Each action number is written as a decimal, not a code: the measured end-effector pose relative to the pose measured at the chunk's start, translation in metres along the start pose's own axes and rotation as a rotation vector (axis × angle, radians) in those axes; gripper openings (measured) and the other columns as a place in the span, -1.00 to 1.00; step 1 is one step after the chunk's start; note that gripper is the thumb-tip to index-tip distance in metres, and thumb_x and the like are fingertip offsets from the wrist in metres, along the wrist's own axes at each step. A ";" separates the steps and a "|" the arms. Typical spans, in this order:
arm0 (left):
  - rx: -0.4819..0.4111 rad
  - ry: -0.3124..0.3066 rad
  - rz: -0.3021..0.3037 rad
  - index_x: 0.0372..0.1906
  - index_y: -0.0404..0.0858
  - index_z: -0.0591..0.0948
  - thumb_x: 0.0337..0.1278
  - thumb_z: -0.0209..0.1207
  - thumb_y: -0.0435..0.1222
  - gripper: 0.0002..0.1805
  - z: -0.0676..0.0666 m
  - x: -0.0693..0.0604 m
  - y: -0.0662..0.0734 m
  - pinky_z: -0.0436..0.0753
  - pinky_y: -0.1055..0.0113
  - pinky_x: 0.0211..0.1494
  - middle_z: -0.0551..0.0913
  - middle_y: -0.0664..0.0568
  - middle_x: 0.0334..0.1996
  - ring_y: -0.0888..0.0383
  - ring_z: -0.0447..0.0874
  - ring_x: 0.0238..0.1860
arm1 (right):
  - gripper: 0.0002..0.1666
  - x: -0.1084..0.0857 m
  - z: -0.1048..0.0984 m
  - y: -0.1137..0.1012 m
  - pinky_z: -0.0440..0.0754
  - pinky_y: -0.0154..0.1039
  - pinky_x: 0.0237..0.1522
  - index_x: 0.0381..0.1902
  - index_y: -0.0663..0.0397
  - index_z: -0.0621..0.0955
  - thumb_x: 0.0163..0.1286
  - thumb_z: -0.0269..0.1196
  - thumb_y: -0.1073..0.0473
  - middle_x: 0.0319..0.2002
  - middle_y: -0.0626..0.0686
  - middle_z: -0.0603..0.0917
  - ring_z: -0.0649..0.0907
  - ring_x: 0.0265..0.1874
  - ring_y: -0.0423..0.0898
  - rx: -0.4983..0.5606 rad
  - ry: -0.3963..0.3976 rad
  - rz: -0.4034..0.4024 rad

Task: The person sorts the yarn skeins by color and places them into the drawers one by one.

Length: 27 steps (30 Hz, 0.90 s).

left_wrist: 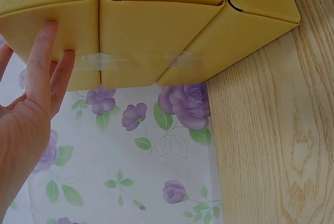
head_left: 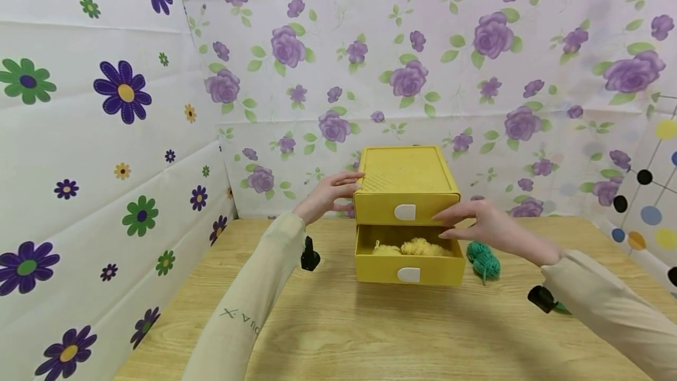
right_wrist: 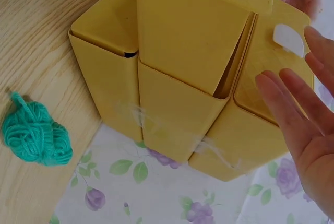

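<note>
A yellow drawer unit (head_left: pixel 404 169) stands on the wooden table, with three stacked sections showing in the wrist views. Its top drawer (head_left: pixel 381 209) is closed and bears a white handle. The middle drawer (head_left: pixel 378 269) is pulled out, with yellow yarn (head_left: pixel 420 247) inside. My left hand (head_left: pixel 328 194) rests extended fingers on the left side of the top section; fingertips (left_wrist: pixel 49 28) touch its wall. My right hand (head_left: pixel 489 225) is at the right of the top drawer's front, fingers extended and holding nothing. Whether those fingers (right_wrist: pixel 292 125) touch it, I cannot tell.
A skein of green yarn (head_left: pixel 483 261) lies on the table (head_left: pixel 328 334) right of the unit. Another green item (head_left: pixel 562 308) shows partly behind the right wrist. Floral cloth (head_left: pixel 317 63) hangs behind the table, and a dotted cloth (head_left: pixel 642 216) is at the right.
</note>
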<state>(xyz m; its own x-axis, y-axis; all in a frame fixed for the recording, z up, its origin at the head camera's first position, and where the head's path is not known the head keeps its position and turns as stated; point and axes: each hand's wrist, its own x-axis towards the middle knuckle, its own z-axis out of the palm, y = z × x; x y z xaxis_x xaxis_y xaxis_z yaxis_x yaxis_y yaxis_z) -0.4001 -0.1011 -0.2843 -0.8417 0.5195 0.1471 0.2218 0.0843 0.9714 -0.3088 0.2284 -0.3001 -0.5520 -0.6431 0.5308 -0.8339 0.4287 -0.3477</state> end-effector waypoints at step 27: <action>0.002 0.002 0.004 0.22 -0.10 0.40 0.26 0.05 -0.21 -0.58 0.000 0.001 -0.001 0.49 0.07 -0.05 0.38 -0.01 0.11 0.05 0.40 0.06 | -0.73 -0.005 0.022 -0.032 0.59 -0.06 -0.40 -0.12 0.43 0.57 0.26 0.17 0.34 -0.30 0.35 0.61 0.64 -0.36 0.18 0.555 0.064 0.306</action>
<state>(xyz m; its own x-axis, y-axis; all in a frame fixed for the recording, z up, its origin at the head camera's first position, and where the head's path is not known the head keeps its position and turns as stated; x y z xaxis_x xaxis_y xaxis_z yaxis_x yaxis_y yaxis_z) -0.4015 -0.1006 -0.2855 -0.8418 0.5181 0.1513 0.2261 0.0840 0.9705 -0.2798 0.2039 -0.3091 -0.7783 -0.4975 0.3832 -0.5260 0.1833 -0.8305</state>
